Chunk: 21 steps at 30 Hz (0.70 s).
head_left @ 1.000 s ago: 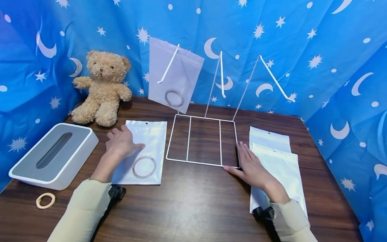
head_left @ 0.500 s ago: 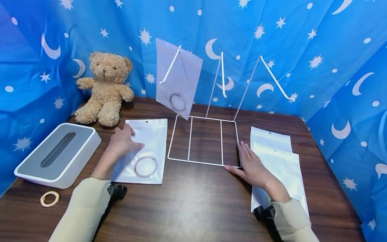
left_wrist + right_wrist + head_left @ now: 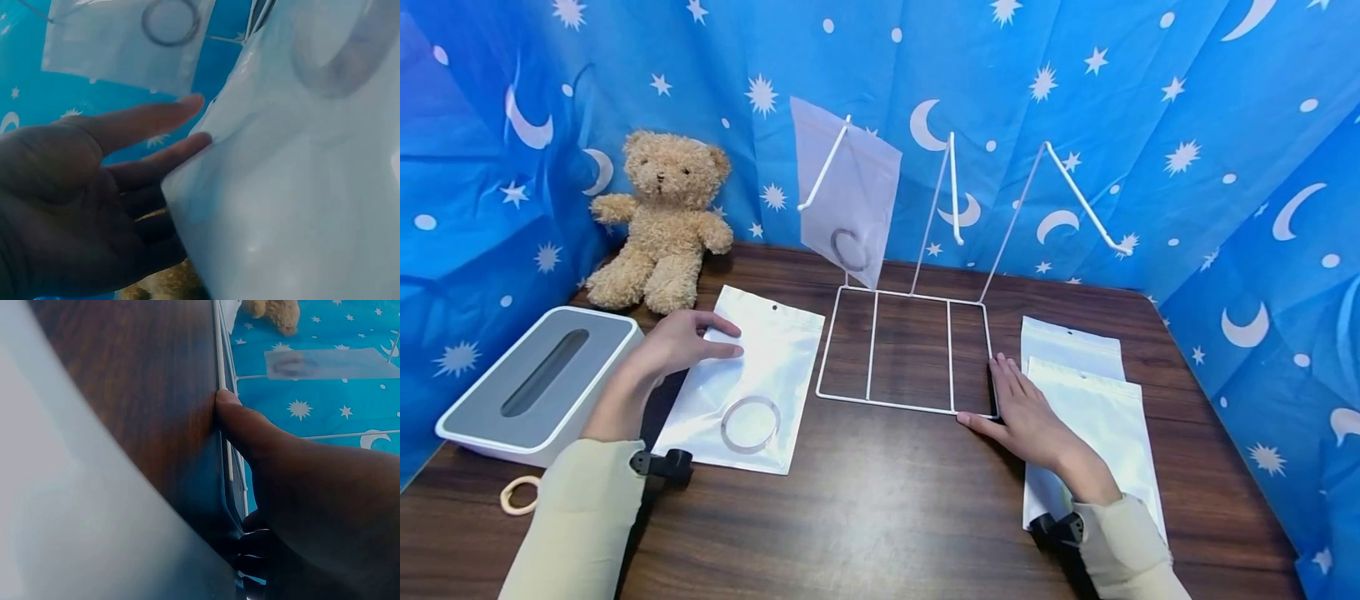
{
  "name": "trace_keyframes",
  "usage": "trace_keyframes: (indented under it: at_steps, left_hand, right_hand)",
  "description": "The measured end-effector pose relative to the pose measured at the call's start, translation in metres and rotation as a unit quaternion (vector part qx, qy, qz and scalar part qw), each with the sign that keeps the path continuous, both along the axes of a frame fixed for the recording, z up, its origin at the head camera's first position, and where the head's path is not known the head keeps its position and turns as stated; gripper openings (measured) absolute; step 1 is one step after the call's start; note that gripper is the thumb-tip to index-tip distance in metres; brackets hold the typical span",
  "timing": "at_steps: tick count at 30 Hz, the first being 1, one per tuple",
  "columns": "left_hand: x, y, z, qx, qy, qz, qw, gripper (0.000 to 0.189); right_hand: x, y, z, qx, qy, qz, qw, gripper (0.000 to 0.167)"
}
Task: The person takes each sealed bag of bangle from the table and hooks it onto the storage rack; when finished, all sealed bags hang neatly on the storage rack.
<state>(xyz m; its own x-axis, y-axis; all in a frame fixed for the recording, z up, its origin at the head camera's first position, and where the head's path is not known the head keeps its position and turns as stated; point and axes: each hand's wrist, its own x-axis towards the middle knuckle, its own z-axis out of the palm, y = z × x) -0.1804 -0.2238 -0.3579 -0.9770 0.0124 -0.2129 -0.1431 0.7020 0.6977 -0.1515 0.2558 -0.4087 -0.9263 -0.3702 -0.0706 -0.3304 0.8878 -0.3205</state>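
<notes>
Worktop (image 3: 880, 525): dark, wood-grained. Right grip (image 3: 1026, 417), mine: fingers extended, resting against the rack's (image 3: 951, 358) near right corner. Left grip (image 3: 681, 343), mine: thumb and index tips visibly apart at the white pouch's (image 3: 767, 358) left edge. Pouch, left of rack: turned aslant since a moment ago; handling apparently begun. Beyond: hanging pouch (image 3: 861, 200), rack's left hook; curtain (image 3: 880, 67), blue, starred.

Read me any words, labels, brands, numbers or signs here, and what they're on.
None: no readable text in any view.
The pouch at the left hand, hanging pouch, pouches by the right hand and slotted box show no lettering I can make out.
The blue curtain has only moon, star and dot shapes.
</notes>
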Motion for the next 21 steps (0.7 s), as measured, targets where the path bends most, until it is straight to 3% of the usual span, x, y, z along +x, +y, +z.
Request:
trace_keyframes:
  at_steps: [5,7,9,11,15,18,21]
  left_hand:
    - [0.006,0.003,0.015,-0.014,0.022,-0.028,0.9993,0.035]
    - [0.011,0.009,0.024,-0.027,0.058,-0.054,0.9965,0.030]
    - [0.017,0.017,0.033,-0.047,0.109,-0.093,0.9886,0.025]
    - [0.023,0.027,0.042,-0.069,0.175,-0.139,0.9724,0.020]
    - [0.036,0.045,0.059,-0.073,0.307,-0.213,0.9246,0.023]
    - [0.046,0.058,0.073,-0.021,0.368,-0.249,0.8957,0.033]
    - [0.058,0.074,0.087,0.071,0.389,-0.270,0.8780,0.041]
  right_hand:
    - [0.001,0.000,0.001,-0.004,0.001,0.002,1.0000,0.105]
    - [0.001,0.001,0.001,-0.004,0.004,0.003,1.0000,0.105]
    - [0.001,0.002,0.002,-0.005,0.006,0.003,1.0000,0.104]
    - [0.001,0.003,0.002,-0.005,0.007,0.005,1.0000,0.104]
    - [0.001,0.003,0.003,-0.006,0.007,0.005,1.0000,0.104]
    - [0.002,0.003,0.004,-0.011,0.011,0.007,0.9998,0.103]
    - [0.002,0.004,0.004,-0.013,0.016,0.011,0.9997,0.102]
